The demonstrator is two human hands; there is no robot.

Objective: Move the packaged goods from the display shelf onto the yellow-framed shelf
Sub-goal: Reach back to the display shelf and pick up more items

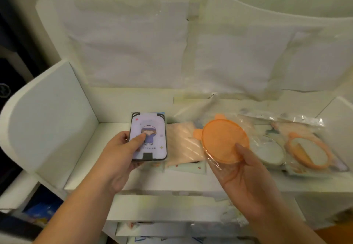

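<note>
- Orange and white goods fill the white display shelf (183, 183); the yellow-framed shelf is not in view, so nothing can be counted as delivered yet.
- Left hand (122, 154) is closed around a flat rectangular card-backed pack with a cartoon girl on a lilac face (148, 135), thumb across its front, fingers behind. Its long axis runs away from the person, hanging tab at the far end, printed face up.
- Right hand (246, 169) grips a round orange plastic disc with small ears, sealed in a clear bag (224, 141), thumb on top near the close rim, palm beneath. The disc tilts up to its far-left, ears pointing away (no true long axis, being round).
- Both packs look lifted just off the shelf, so I judge two items picked and awaiting the carry.
- Left to move: a pale peach striped packet (183, 144) between the hands, a white oval mirror in a bag (271, 152) just right of the right hand, and an orange-rimmed oval mirror in a bag (307, 151) farther right.
</note>
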